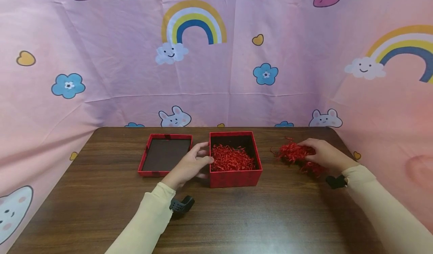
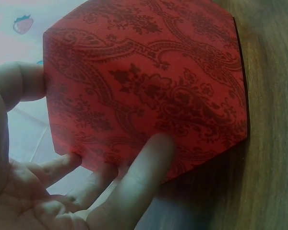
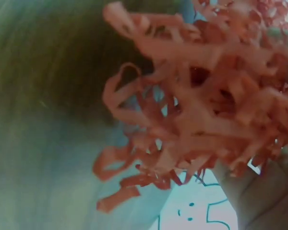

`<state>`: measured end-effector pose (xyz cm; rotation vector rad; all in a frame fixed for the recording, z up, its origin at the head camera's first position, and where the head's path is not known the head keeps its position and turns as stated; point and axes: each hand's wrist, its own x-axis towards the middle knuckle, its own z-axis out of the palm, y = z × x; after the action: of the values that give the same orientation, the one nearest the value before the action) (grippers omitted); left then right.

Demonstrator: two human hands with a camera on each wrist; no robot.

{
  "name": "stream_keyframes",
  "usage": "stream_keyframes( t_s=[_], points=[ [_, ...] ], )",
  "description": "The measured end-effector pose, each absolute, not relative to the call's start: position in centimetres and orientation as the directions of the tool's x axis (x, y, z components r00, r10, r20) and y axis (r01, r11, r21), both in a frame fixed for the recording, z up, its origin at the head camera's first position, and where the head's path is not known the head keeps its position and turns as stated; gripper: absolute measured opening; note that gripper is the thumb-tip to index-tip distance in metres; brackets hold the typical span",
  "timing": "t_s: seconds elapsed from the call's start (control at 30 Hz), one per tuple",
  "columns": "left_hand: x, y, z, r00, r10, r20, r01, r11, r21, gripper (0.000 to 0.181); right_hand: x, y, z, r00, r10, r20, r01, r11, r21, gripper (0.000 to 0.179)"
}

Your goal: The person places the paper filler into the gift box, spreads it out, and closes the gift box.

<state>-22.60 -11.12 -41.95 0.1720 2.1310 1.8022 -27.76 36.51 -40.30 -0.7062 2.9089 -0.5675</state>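
A red patterned box (image 1: 235,178) with a dark inside holds crinkled red paper shred (image 1: 233,158). Against its left side rests my left hand (image 1: 191,164); in the left wrist view its spread fingers (image 2: 146,177) lie at the red side wall (image 2: 149,86). To the right of the box, my right hand (image 1: 321,153) grips a loose clump of red shredded paper (image 1: 291,151). That clump (image 3: 216,105) fills much of the right wrist view and hides most of the fingers.
A red box lid (image 1: 165,154), dark inside, lies upturned to the left of the box, close to my left hand. Everything sits on a brown wooden table (image 1: 230,216). A pink printed cloth (image 1: 135,51) hangs behind and along both sides.
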Motion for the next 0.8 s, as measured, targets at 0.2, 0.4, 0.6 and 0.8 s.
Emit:
stream_keyframes(
  t_s=[0.2,0.4,0.6,0.8],
  points=[
    [-22.6,-11.2,-41.9,-0.931,0.317,-0.182,-0.13,0.181,0.975,0.07,-27.4,36.8,-38.2,-0.893,-0.449,0.01,-0.415,0.817,-0.401,0.044],
    [-22.5,-11.2,-41.8,-0.933,0.312,-0.179,-0.126,0.184,0.975,0.071,-27.2,36.9,-36.2,-0.911,-0.411,0.015,-0.383,0.835,-0.395,0.044],
    [-22.6,-11.2,-41.8,-0.933,0.311,-0.184,-0.13,0.185,0.974,0.071,-27.3,36.7,-34.4,-0.902,-0.428,0.05,-0.418,0.839,-0.347,0.045],
    [-22.5,-11.2,-41.9,-0.933,0.312,-0.177,-0.124,0.184,0.975,0.07,-27.4,36.2,-33.0,-0.903,-0.428,0.035,-0.412,0.839,-0.356,0.046]
  ],
)
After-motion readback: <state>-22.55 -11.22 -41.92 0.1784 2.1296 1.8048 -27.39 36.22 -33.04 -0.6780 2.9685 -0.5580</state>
